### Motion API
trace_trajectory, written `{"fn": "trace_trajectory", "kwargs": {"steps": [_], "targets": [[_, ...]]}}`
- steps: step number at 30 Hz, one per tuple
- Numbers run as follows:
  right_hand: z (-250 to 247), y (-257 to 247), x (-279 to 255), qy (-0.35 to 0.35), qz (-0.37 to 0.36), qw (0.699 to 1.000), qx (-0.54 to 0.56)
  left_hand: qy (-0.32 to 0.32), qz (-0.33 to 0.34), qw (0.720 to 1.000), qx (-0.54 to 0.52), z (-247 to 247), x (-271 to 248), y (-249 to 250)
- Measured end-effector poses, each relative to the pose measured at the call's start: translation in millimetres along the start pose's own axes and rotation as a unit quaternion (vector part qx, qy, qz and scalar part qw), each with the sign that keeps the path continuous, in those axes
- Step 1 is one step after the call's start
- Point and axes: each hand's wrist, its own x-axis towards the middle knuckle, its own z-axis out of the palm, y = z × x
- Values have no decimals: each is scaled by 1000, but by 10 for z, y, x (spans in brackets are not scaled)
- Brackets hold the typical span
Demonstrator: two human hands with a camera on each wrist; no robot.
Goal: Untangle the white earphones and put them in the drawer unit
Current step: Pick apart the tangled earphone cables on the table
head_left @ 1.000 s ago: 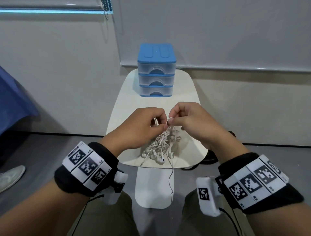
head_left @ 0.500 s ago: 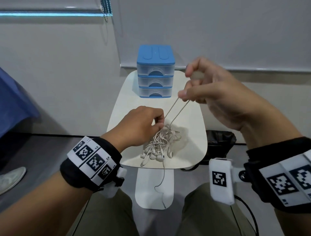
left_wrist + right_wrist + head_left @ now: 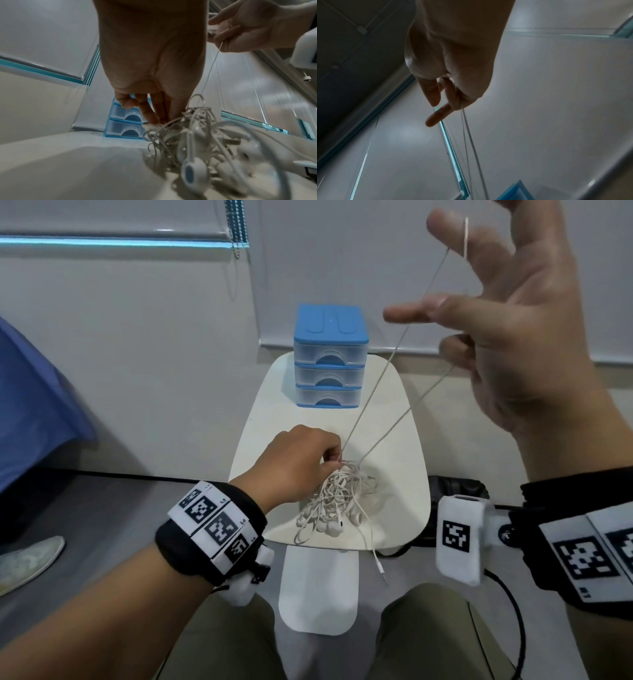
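High above the earphones point(image 3: 337, 501), right hand point(image 3: 513, 337), cable looped.

1. The left hand point(image 3: 301, 460) is seen in the middle of the head view, knuckles up, its fingers curled downward and pinched on the tangle of white earphones point(image 3: 337, 501).
2. The left forearm is extended from the lower left corner, and a black wrist band point(image 3: 212, 529) with printed markers is worn on it.
3. The right hand point(image 3: 520, 337) is raised in the upper right of the frame, palm turned left, fingers spread, with strands of cord point(image 3: 394, 392) caught between thumb and fingers.
4. The right forearm is seen at the right edge, likewise banded.
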Motion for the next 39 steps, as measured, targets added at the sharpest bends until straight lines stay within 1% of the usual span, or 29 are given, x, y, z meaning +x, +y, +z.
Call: {"fn": "trace_trajectory", "kwargs": {"steps": [2, 3, 4, 5, 6, 7, 9, 10, 12, 13, 14, 15, 16, 18, 20, 21, 22, 23, 24, 25, 26, 28, 29, 31, 33, 35, 37, 39], "targets": [[-17, 14, 59, 14, -40, 996, -81, -6, -8, 1000, -7, 12, 11, 1], [-40, 44, 73, 12, -46, 990, -132, -9, -11, 1000, -10, 16, 13, -6], [-65, 76, 71, 5, -31, 981, -192, -14, -13, 1000, -12, 26, 15, -13], [-90, 112, 65, -9, 2, 966, -260, -16, -14, 1000, -13, 27, 10, -22], [-113, 140, 57, -34, 46, 942, -332, -17, -15, 1000, -15, 26, 12, -34], [-139, 171, 36, -68, 96, 909, -400, -17, -16, 1000, -19, 33, 10, -42], [-183, 240, -11, -147, 196, 821, -516, -17, -18, 1000, -19, 31, 8, -48], [-210, 307, -31, -185, 238, 775, -555, -18, -19, 1000, -16, 30, 9, -49], [-273, 482, -90, -234, 309, 703, -597, -19, -17, 1000, -12, 21, 16, -45], [-308, 581, -118, -248, 338, 678, -604, -18, -17, 1000, -11, 17, 15, -44], [-339, 667, -143, -264, 362, 661, -602, -16, -18, 1000, -9, 13, 17, -43], [-364, 731, -170, -286, 380, 655, -588, -15, -18, 1000, -6, 14, 13, -43], [-378, 743, -204, -317, 395, 654, -561, -15, -18, 1000, -4, 17, 11, -42], [-383, 668, -255, -381, 414, 674, -478, -15, -15, 1000, -1, 26, 10, -43], [-363, 552, -286, -407, 403, 720, -392, -13, -15, 1000, 0, 36, 7, -35], [-356, 501, -287, -400, 383, 755, -353, -13, -14, 1000, 2, 40, 8, -25], [-351, 472, -288, -375, 360, 797, -309, -15, -13, 1000, 5, 49, 9, -9], [-331, 428, -282, -335, 338, 841, -257, -17, -12, 1000, 10, 54, 7, 6], [-326, 402, -258, -290, 316, 878, -212, -17, -12, 1000, 15, 57, 10, 18], [-307, 360, -225, -245, 296, 906, -176, -17, -13, 1000, 19, 61, 7, 24], [-287, 329, -185, -205, 277, 926, -154, -16, -12, 1000, 20, 61, 7, 25], [-240, 289, -95, -119, 230, 956, -135, -13, -11, 1000, 17, 53, 9, 21], [-223, 280, -57, -69, 203, 968, -132, -14, -13, 1000, 16, 48, 4, 21], [-200, 271, -12, 23, 157, 979, -126, -14, -17, 1000, 21, 47, -9, 21], [-197, 256, -9, 88, 119, 985, -85, -14, -16, 999, 27, 57, -23, 24], [-245, 238, -4, 135, 88, 986, -36, -15, -14, 999, 24, 71, -31, 27], [-328, 236, 21, 166, 66, 984, 5, -16, -15, 1000, 11, 72, -26, 19], [-395, 223, 39, 194, 46, 977, 75, -14, -12, 1000, -16, 50, -16, 1]]}}
